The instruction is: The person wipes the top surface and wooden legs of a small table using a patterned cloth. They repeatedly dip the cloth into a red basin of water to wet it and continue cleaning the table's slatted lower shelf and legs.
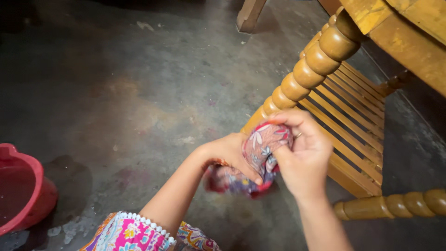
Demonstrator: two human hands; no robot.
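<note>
Cloth — floral red-and-purple soft rag [262,160] — bunched between both hands; left hand [230,153] clenched on lower folds, right hand [302,155] pinching top. Likely light, limp — grip gathered folds.

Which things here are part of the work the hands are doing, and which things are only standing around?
In the work:
- patterned cloth, bunched up
- left hand, gripping the cloth
- right hand, gripping the cloth

Only standing around:
- red bucket at the left edge
- wooden table leg, turned
- slatted wooden shelf
- concrete floor
</note>
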